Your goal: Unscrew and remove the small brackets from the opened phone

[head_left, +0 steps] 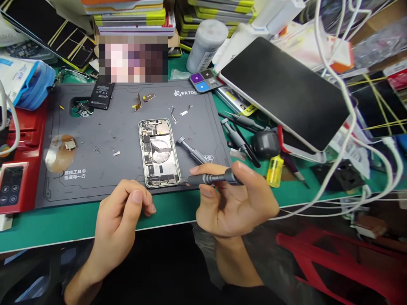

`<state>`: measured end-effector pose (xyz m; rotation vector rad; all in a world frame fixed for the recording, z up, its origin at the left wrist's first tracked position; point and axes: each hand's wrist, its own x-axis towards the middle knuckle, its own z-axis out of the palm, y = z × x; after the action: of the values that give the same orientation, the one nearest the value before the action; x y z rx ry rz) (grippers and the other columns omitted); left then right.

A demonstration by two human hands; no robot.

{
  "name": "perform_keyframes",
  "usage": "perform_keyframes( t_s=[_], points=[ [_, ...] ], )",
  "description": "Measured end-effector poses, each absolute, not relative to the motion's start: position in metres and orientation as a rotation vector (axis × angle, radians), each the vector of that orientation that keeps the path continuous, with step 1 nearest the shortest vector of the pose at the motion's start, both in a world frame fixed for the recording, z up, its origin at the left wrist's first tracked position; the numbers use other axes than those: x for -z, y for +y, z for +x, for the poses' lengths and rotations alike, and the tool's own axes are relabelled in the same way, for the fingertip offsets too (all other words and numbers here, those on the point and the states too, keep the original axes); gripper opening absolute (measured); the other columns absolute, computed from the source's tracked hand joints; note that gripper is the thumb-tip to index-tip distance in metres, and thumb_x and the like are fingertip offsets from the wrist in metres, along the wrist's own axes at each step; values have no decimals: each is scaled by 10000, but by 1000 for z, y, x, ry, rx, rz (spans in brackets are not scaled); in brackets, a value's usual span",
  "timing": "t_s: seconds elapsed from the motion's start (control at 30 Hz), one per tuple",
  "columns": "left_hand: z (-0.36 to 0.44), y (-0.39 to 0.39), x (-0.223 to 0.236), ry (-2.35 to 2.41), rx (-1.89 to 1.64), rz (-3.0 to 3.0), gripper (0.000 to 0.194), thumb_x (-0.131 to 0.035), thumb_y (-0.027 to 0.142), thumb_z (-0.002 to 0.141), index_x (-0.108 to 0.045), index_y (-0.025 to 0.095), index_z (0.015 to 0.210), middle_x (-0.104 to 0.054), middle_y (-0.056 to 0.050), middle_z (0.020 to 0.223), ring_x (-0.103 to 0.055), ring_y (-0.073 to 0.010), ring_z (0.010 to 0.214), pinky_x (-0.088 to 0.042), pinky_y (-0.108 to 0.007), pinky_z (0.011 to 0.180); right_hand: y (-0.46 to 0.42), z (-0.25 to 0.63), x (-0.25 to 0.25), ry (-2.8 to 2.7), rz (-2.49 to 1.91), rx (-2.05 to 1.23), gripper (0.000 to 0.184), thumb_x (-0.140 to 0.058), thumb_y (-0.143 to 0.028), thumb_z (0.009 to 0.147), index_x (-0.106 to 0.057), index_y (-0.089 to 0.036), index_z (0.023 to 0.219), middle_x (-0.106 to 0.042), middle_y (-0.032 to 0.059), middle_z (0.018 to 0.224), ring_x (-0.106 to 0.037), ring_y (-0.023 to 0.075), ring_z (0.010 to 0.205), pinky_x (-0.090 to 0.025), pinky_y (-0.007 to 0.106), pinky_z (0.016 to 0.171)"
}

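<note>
gry mat [124, 127] on grn bench [171, 208], opened phone [160, 154], batt [101, 95] & screwdriver [193, 151] on mat

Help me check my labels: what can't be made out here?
In the head view:
Left hand: whether it holds anything, hidden by its curled fingers.
Screwdriver in the right hand: whether its tip touches the phone, too small.
Pixelated patch: what's beneath, blurred by large blocks.
Banded dark screen: extent, cut off by right edge.

Opened phone [160, 153] and screwdrivers [210, 179] mark a repair workshop.
</note>
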<state>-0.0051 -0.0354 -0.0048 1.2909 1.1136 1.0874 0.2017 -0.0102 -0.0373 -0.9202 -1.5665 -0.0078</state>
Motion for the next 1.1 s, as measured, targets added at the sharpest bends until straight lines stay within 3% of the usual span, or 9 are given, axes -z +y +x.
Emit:
perform_keyframes(
  t_s=[0.17, 0.53, 0.73, 0.93, 1.03, 1.1],
  points=[
    [-4, -36, 3, 1130, -1064, 1330, 300, -519, 338, 1177, -668, 242, 935, -659, 16, 814, -669, -134, 765, -553, -299, 710, -9, 204, 37, -1608, -909, 10, 656, -625, -105, 1038, -474, -253, 1659, -753, 60, 1096, -823, 221, 882, -739, 372, 696],
    [-4, -36, 2, 1133, -1049, 1387, 286, -522, 316, 1173, -663, 241, 936, -671, 10, 815, -666, -139, 773, -537, -300, 719, -11, 204, 38, -1627, -943, 7, 669, -618, -109, 1033, -459, -256, 1666, -800, 62, 1087, -816, 227, 898, -723, 382, 681],
    [-5, -36, 2, 1133, -1032, 1409, 292, -522, 319, 1170, -660, 235, 926, -675, 4, 812, -666, -145, 770, -535, -297, 725, -16, 204, 40, -1649, -971, -71, 698, -603, -88, 1025, -452, -298, 1673, -826, 64, 1239, -819, 266, 948, -739, 458, 708],
    [-6, -36, 3, 1142, -1000, 1439, 299, -512, 314, 1173, -659, 240, 923, -683, 13, 817, -666, -140, 780, -527, -291, 742, -12, 206, 35, -1670, -922, 52, 775, -782, -36, 914, -549, -297, 1606, -819, 13, 1036, -771, 224, 803, -690, 378, 609],
    [-7, -36, 4, 1144, -992, 1438, 300, -514, 311, 1170, -663, 236, 920, -683, 4, 818, -663, -146, 777, -528, -298, 736, -10, 207, 32, -1708, -875, 100, 666, -737, -159, 998, -531, -253, 1624, -825, 47, 1089, -798, 253, 889, -716, 423, 681],
    [-7, -35, 4, 1136, -993, 1443, 298, -511, 307, 1171, -662, 236, 923, -678, 4, 823, -660, -144, 776, -525, -296, 732, -11, 208, 30, -1705, -851, 124, 600, -653, -141, 1036, -541, -216, 1620, -823, 71, 1103, -811, 267, 943, -715, 436, 687]
  ],
)
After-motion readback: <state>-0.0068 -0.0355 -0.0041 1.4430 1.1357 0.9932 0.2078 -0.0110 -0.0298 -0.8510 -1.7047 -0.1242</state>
